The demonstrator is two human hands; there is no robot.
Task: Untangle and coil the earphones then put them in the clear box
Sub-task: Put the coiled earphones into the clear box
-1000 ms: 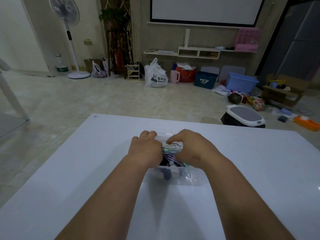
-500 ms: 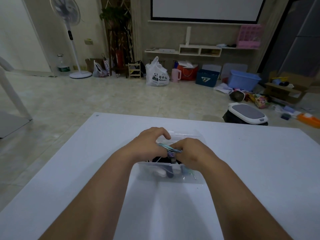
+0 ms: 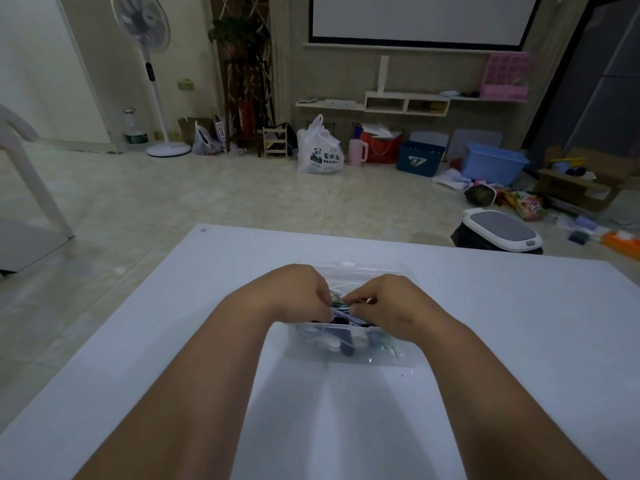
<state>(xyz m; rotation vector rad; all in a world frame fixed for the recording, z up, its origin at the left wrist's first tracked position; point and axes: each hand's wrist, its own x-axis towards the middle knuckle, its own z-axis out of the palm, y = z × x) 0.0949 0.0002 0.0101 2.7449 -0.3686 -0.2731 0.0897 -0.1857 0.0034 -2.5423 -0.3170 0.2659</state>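
A clear plastic box (image 3: 398, 355) stands open in the middle of the white table (image 3: 519, 323), its lid tipped back behind my hands. Several coiled earphones in white, black and green lie inside it. A bundle of thin green and white earphone cable (image 3: 341, 306) sits just above the box's front rim. My left hand (image 3: 294, 296) pinches that bundle from the left with curled fingers. My right hand (image 3: 391, 306) pinches it from the right. The two hands nearly touch, and they hide most of the bundle and the back of the box.
Beyond the table's far edge the tiled floor holds a white bin with a grey lid (image 3: 500, 233), a white shopping bag (image 3: 320, 150), blue crates (image 3: 491, 164) and a standing fan (image 3: 152, 64). A white chair (image 3: 24, 174) is at the left.
Both hands have shifted slightly over the box with the cable bundle, and the bundle now sits lower, close to the box's front rim. The head camera has tilted a little.
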